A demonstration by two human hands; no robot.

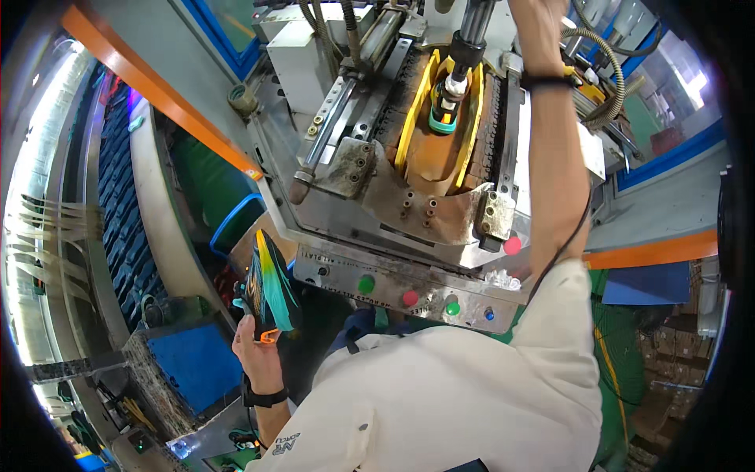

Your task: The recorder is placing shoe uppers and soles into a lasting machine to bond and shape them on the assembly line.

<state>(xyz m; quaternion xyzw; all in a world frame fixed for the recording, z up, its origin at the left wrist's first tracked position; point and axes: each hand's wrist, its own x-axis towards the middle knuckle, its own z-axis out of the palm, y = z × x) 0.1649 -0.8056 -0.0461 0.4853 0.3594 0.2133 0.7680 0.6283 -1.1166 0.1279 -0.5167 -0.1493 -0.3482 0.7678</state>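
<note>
At the left, beside the machine's front corner, my left hand (pixel 256 358) is closed around the heel end of a shoe (pixel 275 287). The shoe is teal, yellow and black with an orange heel loop, and its toe points up. My right arm stretches far forward along the right side of a press machine (pixel 421 212). My right hand (pixel 539 27) is at the top edge, where its fingers are cut off. Inside the press, between yellow side pads (pixel 414 118), a black and teal piece (pixel 443 119) sits under a metal ram (pixel 470 39).
The front panel (pixel 322 271) carries green, red and blue buttons. Orange frame bars (pixel 157 86) flank the machine. A blue pad (pixel 193 366) lies on a stand at lower left, near a conveyor (pixel 122 204). Hoses (pixel 613 86) loop at upper right.
</note>
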